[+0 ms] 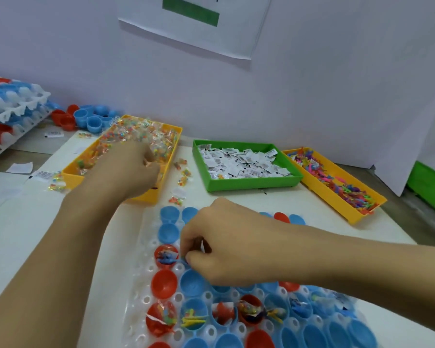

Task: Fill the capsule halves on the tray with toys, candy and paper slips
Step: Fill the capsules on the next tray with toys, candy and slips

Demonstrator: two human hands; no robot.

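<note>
Head view: left fingers (148,163) pinching crinkly candy packet, right fingers (194,247) curled over round plastic capsule halves (164,283)

Loose candy packets (182,175) clutter the gap between yellow bin (158,189) and green bin (251,183).

We see a white sheet (196,28) with a green bar pinned on the wall above the table's far edge. At the far right edge stands a green crate (430,187), partly behind white board (409,136)

Bright, even light; soft shadows, slight blur, edges bowed.
</note>
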